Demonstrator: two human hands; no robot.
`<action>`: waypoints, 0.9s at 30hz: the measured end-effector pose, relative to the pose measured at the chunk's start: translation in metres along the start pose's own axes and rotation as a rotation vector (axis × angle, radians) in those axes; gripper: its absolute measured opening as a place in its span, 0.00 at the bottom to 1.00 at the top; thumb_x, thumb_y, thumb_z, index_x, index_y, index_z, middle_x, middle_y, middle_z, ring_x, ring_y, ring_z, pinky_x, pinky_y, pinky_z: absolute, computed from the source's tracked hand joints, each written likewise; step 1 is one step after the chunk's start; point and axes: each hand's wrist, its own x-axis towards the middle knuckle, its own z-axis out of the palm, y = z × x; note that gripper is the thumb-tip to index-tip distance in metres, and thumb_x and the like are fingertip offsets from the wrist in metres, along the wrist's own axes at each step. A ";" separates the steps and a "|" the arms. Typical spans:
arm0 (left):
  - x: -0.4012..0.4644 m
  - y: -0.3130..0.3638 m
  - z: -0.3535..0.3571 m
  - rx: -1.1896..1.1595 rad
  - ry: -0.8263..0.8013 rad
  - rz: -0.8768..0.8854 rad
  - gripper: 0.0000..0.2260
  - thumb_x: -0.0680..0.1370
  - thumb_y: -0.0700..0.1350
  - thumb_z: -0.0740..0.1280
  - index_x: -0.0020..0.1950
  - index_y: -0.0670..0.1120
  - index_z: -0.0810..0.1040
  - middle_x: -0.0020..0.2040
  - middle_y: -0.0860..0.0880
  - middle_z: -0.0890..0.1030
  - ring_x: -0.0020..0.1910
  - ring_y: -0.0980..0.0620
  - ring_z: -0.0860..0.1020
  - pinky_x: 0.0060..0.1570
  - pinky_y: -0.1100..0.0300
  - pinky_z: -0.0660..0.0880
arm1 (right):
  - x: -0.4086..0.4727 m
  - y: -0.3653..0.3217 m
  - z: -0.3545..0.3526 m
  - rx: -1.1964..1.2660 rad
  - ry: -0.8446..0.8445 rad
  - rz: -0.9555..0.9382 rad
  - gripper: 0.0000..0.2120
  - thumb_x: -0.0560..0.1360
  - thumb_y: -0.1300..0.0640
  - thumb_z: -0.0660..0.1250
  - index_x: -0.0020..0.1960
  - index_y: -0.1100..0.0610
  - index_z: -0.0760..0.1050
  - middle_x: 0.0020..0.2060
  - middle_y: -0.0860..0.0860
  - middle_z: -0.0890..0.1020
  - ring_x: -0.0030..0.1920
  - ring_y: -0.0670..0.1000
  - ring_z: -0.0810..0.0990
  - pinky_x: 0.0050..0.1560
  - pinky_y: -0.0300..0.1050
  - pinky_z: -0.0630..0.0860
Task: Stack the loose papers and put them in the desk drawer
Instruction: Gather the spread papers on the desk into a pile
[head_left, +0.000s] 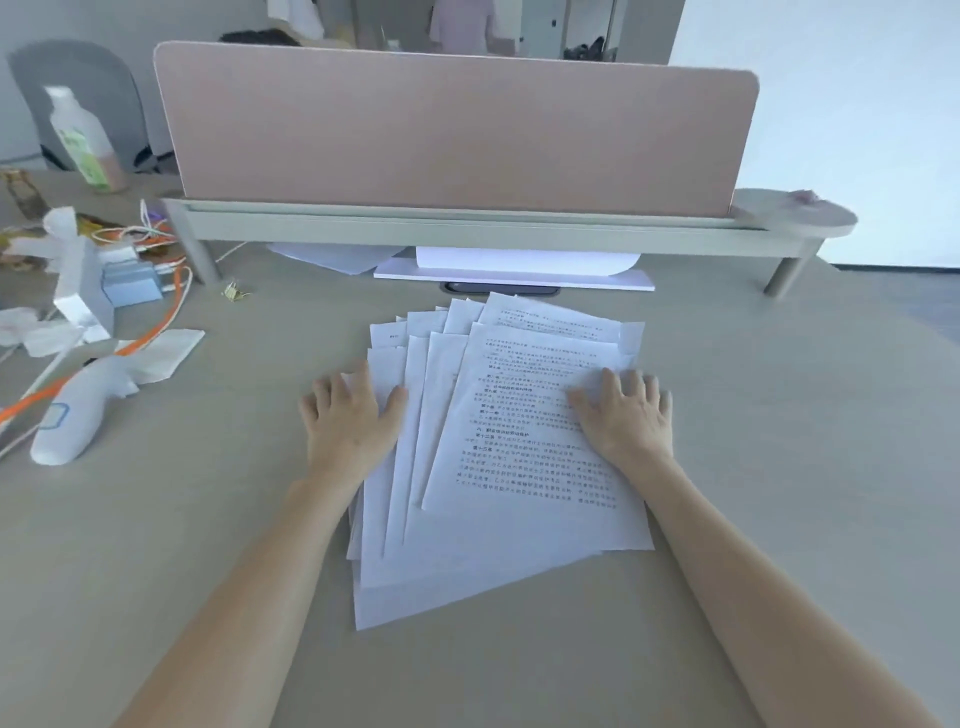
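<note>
Several loose white papers (498, 467) lie fanned out and overlapping on the beige desk (779, 467) in front of me; the top sheet carries printed text. My left hand (350, 415) rests flat on the left edge of the fan, fingers spread. Over on the right side, my right hand (626, 410) lies flat on the top sheet, fingers apart. Neither hand holds a sheet. No drawer is in view.
A pink divider panel (457, 130) on a raised shelf (467, 228) stands at the back, with more white paper (519, 265) beneath it. At the left lie orange cables (150, 332), a white handheld device (67, 421), tissues, a blue box (132, 283), a bottle (78, 137) and a binder clip (236, 292).
</note>
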 end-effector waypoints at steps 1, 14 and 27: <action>0.002 0.001 0.002 -0.005 -0.017 0.025 0.28 0.80 0.58 0.54 0.76 0.45 0.59 0.71 0.40 0.70 0.71 0.41 0.63 0.69 0.45 0.57 | 0.001 -0.001 0.001 -0.011 -0.003 -0.019 0.36 0.75 0.31 0.46 0.73 0.52 0.66 0.75 0.59 0.66 0.76 0.61 0.59 0.76 0.61 0.54; 0.001 0.009 -0.002 -0.349 -0.103 -0.032 0.28 0.81 0.57 0.57 0.79 0.50 0.57 0.80 0.48 0.58 0.77 0.44 0.60 0.73 0.48 0.60 | -0.001 -0.012 -0.003 0.184 -0.081 -0.103 0.43 0.70 0.26 0.52 0.78 0.49 0.62 0.80 0.50 0.61 0.81 0.50 0.53 0.81 0.52 0.46; 0.000 0.033 -0.022 -0.665 -0.154 -0.133 0.23 0.82 0.48 0.58 0.78 0.54 0.62 0.65 0.55 0.75 0.60 0.55 0.74 0.61 0.56 0.65 | -0.005 -0.027 -0.017 0.336 -0.173 -0.099 0.36 0.74 0.34 0.64 0.77 0.47 0.63 0.78 0.45 0.66 0.79 0.48 0.60 0.77 0.49 0.53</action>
